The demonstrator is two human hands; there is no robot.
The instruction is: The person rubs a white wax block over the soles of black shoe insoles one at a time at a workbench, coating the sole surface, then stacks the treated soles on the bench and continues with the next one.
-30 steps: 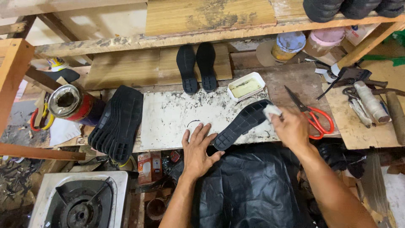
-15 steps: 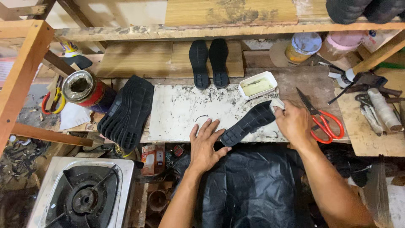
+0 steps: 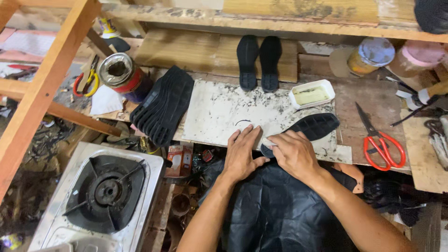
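At the lower centre of the frame, the left hand (image 3: 242, 151) lies flat and open on the white surface (image 3: 219, 116), touching nothing else. Just right of it, the right hand (image 3: 293, 153) is curled over the near end of the black shoe sole (image 3: 313, 127), pressing a small pale pad against it. Half a second ago that hand worked the sole's far end; it has slid nearer. Farther right lie red scissors (image 3: 380, 140).

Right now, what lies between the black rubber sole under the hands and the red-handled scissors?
Head view: only bare, stained wooden bench between the black rubber sole and the red-handled scissors; nothing sits there.
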